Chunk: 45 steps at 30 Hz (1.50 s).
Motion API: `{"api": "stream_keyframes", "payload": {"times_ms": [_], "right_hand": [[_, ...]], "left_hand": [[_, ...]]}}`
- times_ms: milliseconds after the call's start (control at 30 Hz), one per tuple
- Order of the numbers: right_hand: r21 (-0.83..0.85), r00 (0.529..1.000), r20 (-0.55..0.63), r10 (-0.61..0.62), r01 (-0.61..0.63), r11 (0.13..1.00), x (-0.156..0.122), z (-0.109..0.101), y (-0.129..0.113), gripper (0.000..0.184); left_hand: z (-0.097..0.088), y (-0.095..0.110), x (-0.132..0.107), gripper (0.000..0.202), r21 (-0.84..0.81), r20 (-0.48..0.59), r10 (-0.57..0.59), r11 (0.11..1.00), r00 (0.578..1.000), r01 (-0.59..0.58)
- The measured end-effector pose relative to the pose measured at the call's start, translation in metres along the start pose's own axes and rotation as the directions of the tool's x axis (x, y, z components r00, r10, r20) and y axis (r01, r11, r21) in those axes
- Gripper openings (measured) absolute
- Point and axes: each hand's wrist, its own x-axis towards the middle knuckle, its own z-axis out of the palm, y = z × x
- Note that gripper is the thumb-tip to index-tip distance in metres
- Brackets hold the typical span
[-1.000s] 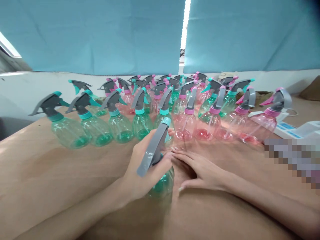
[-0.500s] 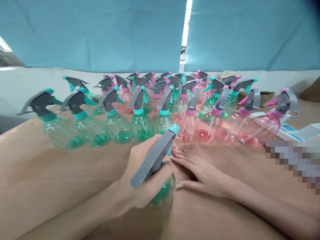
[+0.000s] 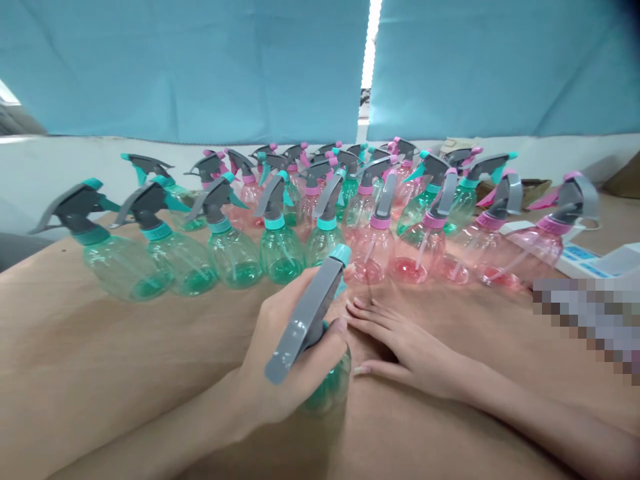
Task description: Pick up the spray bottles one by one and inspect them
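Observation:
My left hand [image 3: 285, 353] is wrapped round the neck of a green spray bottle [image 3: 330, 390] with a grey and teal trigger head. Its nozzle points away from me, and the lower body shows below my thumb. Beside it, my right hand [image 3: 410, 347] lies on the brown tabletop with its fingers stretched out and nothing in it. Just beyond my hands runs a front row of spray bottles: green ones [image 3: 237, 260] on the left and pink ones [image 3: 413, 253] on the right.
Behind the front row stand several more green and pink bottles [image 3: 433, 197]. At the right lies a white and blue object [image 3: 585, 260], with a pixelated patch below it. A blue curtain [image 3: 200, 73] hangs across the back over a white wall [image 3: 75, 160].
The held spray bottle's head has shifted and tilted slightly in my left hand. My right hand's fingertips have drawn slightly apart from my left hand.

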Motion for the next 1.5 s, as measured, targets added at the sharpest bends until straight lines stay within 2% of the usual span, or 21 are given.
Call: {"api": "stream_keyframes", "payload": {"times_ms": [100,233,400,500,633,767,1067,1500], "right_hand": [[0.007,1.000,0.016,0.010,-0.010,1.000,0.000,-0.001,0.000,0.071],[0.026,1.000,0.010,0.024,-0.025,0.999,0.000,0.000,0.000,0.073],[0.056,1.000,-0.029,0.011,-0.009,0.998,0.000,0.000,0.000,0.074],[0.052,1.000,-0.022,0.004,-0.003,0.999,-0.001,0.000,0.000,0.074],[0.055,0.999,-0.037,-0.006,0.008,0.998,0.000,-0.001,0.000,0.072],[0.044,1.000,-0.029,-0.007,0.008,0.999,0.000,-0.001,0.000,0.072],[0.049,1.000,-0.031,-0.004,0.006,0.999,-0.002,-0.001,0.000,0.069],[0.075,0.999,-0.052,0.000,0.004,0.997,-0.004,0.000,0.001,0.070]], "left_hand": [[0.002,-0.003,-0.001,0.014,-0.113,0.014,0.025,0.993,1.000,-0.023],[0.003,-0.006,-0.001,0.023,-0.135,-0.002,0.031,0.990,1.000,-0.031],[0.000,-0.001,-0.001,0.016,-0.130,0.027,0.010,0.992,1.000,-0.006],[-0.002,0.003,0.000,0.016,-0.124,0.066,-0.036,0.991,0.997,0.044],[-0.002,0.002,-0.001,0.016,-0.151,0.068,-0.054,0.987,0.996,0.064],[-0.001,-0.001,-0.003,0.026,-0.135,0.073,-0.107,0.984,0.992,0.116],[-0.001,0.002,-0.003,0.037,-0.072,0.011,-0.083,0.994,0.996,0.083],[-0.001,0.003,-0.001,0.038,-0.030,0.011,-0.054,0.998,0.998,0.055]]}}
